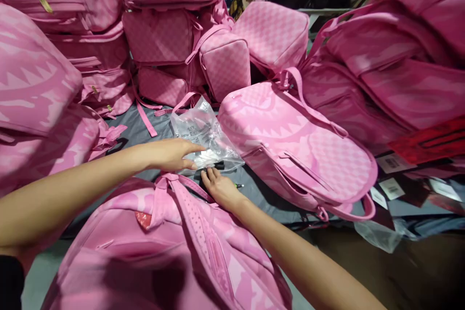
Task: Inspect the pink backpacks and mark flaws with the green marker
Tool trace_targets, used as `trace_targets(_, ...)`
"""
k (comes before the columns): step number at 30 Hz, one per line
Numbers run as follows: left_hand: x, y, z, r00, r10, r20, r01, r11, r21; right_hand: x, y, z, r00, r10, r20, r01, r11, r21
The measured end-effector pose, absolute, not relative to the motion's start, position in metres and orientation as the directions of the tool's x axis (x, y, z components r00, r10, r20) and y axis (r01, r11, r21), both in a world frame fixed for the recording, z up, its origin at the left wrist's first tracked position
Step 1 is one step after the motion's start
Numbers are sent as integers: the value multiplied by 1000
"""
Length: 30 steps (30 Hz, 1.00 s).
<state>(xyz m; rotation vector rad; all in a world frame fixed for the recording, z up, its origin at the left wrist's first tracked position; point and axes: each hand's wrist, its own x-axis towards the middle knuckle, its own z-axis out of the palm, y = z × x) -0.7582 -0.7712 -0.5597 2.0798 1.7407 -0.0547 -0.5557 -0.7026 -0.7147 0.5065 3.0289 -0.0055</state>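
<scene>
My left hand [174, 153] reaches over a clear plastic bag [198, 123], its fingers stretched out and the thumb apart. Something white [206, 157] shows at the bag beside the fingertips. My right hand [221, 189] is just below, with slightly spread fingers touching down beside a small black object [219, 165] at the bag's lower edge; whether they touch that object, I cannot tell. Directly in front of me stands a pink camouflage backpack [138, 261], its strap [198, 227] passing under my right wrist. A second pink backpack [276, 135] lies flat to the right of the bag.
Stacked pink bags [160, 38] line the back and the left side. More pink backpacks [392, 72] are heaped at the right, above several tags [392, 188]. Dark cloth [145, 126] covers the table. A small pen-like item [239, 185] lies by my right hand. A person [241, 2] is behind the bags.
</scene>
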Motion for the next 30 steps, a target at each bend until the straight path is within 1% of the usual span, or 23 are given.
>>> trace_targets(4, -742, -823, -531, 152, 977, -147, 947, -102, 305, -548, -700, -712, -901, 427, -77, 432, 900, -66)
trace_targets(9, -732, -872, -521, 122, 992, -26, 919, -103, 380, -532, -696, -701, -873, 486, -40, 483, 850, -210)
trace_targets(11, -728, -886, -520, 120, 993, 21, 914, -119, 388, -527, -698, -696, -842, 538, 16, 515, 813, -271)
trace_targets(13, -725, -899, -519, 117, 987, 107, 920, -148, 363, -523, -702, -689, -787, 608, 108, 545, 766, -340)
trace_targets(17, -717, -922, -516, 84, 927, 367, 936, -200, 291, -519, -716, -663, -580, 752, 312, 564, 647, -512)
trace_targets(19, -709, -933, -515, 23, 907, 420, 926, -177, 333, -517, -730, -640, -496, 791, 358, 536, 603, -591)
trace_targets(21, -698, -940, -517, -52, 912, 407, 895, -138, 425, -514, -753, -613, -483, 802, 353, 434, 569, -698)
trace_targets(23, -687, -945, -520, -102, 925, 367, 838, -119, 532, -511, -785, -588, -529, 789, 312, 238, 491, -838)
trace_targets(25, -680, -950, -524, -103, 941, 324, 774, -128, 620, -507, -816, -571, -597, 749, 287, 50, 392, -919)
trace_targets(26, -680, -954, -527, -88, 946, 313, 753, -143, 642, -505, -829, -567, -628, 718, 301, 3, 389, -921)
trace_targets(27, -683, -959, -530, -82, 944, 319, 749, -153, 644, -504, -839, -565, -652, 681, 335, -2, 440, -898)
trace_targets(28, -689, -966, -534, -96, 934, 343, 768, -150, 623, -502, -846, -565, -664, 644, 380, 11, 517, -856)
trace_targets(30, -707, -986, -547, -161, 888, 430, 850, -97, 518, -502, -852, -570, -669, 581, 463, 57, 661, -748)
